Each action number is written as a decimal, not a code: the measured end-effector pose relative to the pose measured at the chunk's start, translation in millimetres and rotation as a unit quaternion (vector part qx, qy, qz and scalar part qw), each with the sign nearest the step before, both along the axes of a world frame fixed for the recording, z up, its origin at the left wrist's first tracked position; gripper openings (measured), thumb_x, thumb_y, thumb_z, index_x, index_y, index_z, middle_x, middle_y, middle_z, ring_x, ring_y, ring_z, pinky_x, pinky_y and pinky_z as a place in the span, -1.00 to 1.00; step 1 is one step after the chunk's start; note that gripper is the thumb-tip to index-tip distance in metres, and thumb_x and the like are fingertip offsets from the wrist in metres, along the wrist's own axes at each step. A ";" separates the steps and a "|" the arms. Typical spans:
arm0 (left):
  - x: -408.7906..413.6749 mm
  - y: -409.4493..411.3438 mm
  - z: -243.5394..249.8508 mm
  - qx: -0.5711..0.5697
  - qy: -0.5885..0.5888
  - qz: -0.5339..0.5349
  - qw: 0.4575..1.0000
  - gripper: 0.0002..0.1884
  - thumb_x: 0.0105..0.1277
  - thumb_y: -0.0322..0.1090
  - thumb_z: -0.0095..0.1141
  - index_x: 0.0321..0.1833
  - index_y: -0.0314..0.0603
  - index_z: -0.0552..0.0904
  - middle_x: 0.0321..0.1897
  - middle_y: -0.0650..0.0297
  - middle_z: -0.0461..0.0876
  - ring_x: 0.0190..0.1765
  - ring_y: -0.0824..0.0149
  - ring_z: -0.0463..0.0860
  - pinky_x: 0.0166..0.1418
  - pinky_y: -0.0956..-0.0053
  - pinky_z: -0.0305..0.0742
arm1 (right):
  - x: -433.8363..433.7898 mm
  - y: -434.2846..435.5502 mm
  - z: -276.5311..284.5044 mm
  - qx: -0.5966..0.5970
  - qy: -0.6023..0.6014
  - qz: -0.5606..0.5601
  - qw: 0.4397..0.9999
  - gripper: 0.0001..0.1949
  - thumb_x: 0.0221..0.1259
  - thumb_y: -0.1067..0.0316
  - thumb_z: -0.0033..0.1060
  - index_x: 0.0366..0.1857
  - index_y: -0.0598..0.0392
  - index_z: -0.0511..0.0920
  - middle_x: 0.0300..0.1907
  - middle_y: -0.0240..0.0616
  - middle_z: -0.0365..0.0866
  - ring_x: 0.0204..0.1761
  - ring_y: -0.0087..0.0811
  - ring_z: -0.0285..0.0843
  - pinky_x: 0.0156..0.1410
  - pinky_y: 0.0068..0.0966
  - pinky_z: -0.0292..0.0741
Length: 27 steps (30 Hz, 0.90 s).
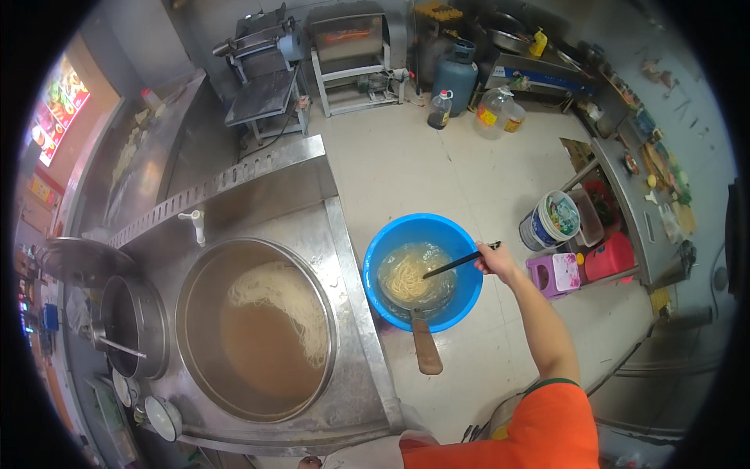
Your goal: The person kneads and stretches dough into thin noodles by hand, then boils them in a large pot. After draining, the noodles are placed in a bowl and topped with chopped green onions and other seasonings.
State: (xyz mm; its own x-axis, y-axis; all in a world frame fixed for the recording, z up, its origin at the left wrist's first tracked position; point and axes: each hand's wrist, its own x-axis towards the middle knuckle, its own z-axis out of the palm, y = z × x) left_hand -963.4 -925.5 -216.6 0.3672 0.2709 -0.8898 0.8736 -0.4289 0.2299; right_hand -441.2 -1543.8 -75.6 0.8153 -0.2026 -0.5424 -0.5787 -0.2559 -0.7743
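My right hand [494,261] is closed around black chopsticks [457,265], whose tips reach into the blue plastic basin [381,240]. Pale noodles [408,281] lie in water there, in a strainer whose wooden handle [427,349] sticks out over the near rim. To the left, a large round pot [193,363] set in the steel counter holds cloudy brown liquid, with more noodles [275,287] along its far and right side. Only a small part of my left hand [310,462] shows at the bottom edge, and what it may hold is hidden.
A white tap [197,225] stands behind the large pot. A smaller steel pot [132,328] and bowls [163,417] are at the left. Right of the basin are a white bucket [536,225], a purple stool [554,275] and a steel table [636,223]. Bottles and a gas cylinder [455,79] stand farther back.
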 end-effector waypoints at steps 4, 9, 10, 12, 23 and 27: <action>-16.6 11.6 -16.2 -0.002 0.017 0.018 1.000 -0.64 0.20 -0.11 0.14 -0.20 -0.34 0.64 -0.34 0.11 0.66 -0.22 0.28 0.60 -0.10 0.36 0.49 | -28.4 21.1 -16.4 -0.092 -0.193 0.108 0.971 -0.66 0.26 0.07 0.13 -0.32 0.20 0.64 -0.38 -0.18 0.66 -0.36 -0.38 0.59 -0.25 -0.43 0.54; -9.0 -7.2 1.1 -0.033 -0.028 0.023 0.999 -0.67 0.20 -0.13 0.13 -0.21 -0.30 0.64 -0.32 0.10 0.66 -0.23 0.30 0.59 -0.12 0.38 0.47 | -63.2 75.1 -12.2 -0.203 -0.310 0.422 0.827 -0.77 0.24 0.16 0.14 -0.38 0.10 0.61 -0.39 -0.18 0.57 -0.30 -0.16 0.56 -0.20 -0.31 0.53; -18.0 5.5 -3.7 -0.066 -0.088 0.011 0.994 -0.67 0.20 -0.13 0.13 -0.21 -0.30 0.64 -0.31 0.09 0.66 -0.22 0.30 0.59 -0.12 0.39 0.47 | -69.3 78.3 -10.0 -0.212 -0.301 0.464 0.806 -0.78 0.24 0.17 0.12 -0.42 0.10 0.59 -0.44 -0.18 0.54 -0.32 -0.15 0.54 -0.20 -0.31 0.53; -18.7 6.8 -5.0 -0.064 -0.112 0.003 0.992 -0.68 0.19 -0.14 0.12 -0.23 -0.31 0.63 -0.32 0.07 0.65 -0.23 0.32 0.59 -0.13 0.40 0.46 | -73.5 75.1 -20.2 -0.272 -0.296 0.511 0.760 -0.76 0.25 0.14 0.10 -0.45 0.08 0.56 -0.45 -0.21 0.53 -0.32 -0.17 0.55 -0.21 -0.30 0.53; 10.4 -14.1 20.1 -0.029 0.012 0.003 0.999 -0.73 0.23 -0.19 0.03 -0.37 -0.31 0.59 -0.49 0.07 0.58 -0.32 0.22 0.53 -0.16 0.34 0.42 | -32.9 54.4 -79.0 -0.347 -0.240 0.437 0.794 -0.83 0.25 0.26 0.02 -0.29 0.13 0.51 -0.43 -0.16 0.60 -0.39 -0.13 0.58 -0.29 -0.26 0.54; 26.4 -28.7 34.1 -0.014 0.024 0.007 1.000 -0.73 0.23 -0.19 0.01 -0.31 -0.30 0.60 -0.42 0.01 0.60 -0.27 0.15 0.55 -0.13 0.32 0.43 | -23.4 72.2 -128.8 -0.053 -0.207 -0.041 0.976 -0.84 0.32 0.32 -0.06 -0.24 0.19 0.46 -0.50 -0.17 0.59 -0.51 -0.30 0.56 -0.40 -0.42 0.52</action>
